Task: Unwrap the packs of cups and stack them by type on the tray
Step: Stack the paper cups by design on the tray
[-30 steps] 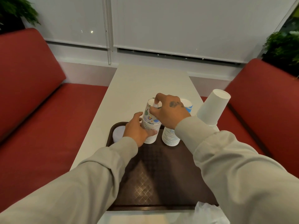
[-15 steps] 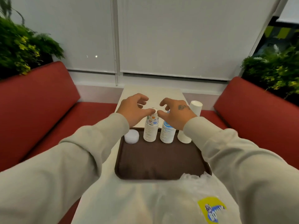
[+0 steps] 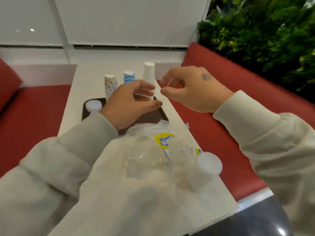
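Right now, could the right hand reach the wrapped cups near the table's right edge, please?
Probably yes: the right hand is empty and open above the table, and nothing lies between it and the wrapped cups, which sit nearer the person, beside the loose plastic wrap.

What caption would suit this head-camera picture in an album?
Both empty hands, left hand and right hand, hover above the tray of sorted cup stacks.

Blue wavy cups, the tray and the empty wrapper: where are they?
Blue cups [image 3: 129, 77]: head view, side of the top cup.
Tray [image 3: 164, 115]: head view, right rim.
Wrapper [image 3: 164, 140]: head view, yellow label.
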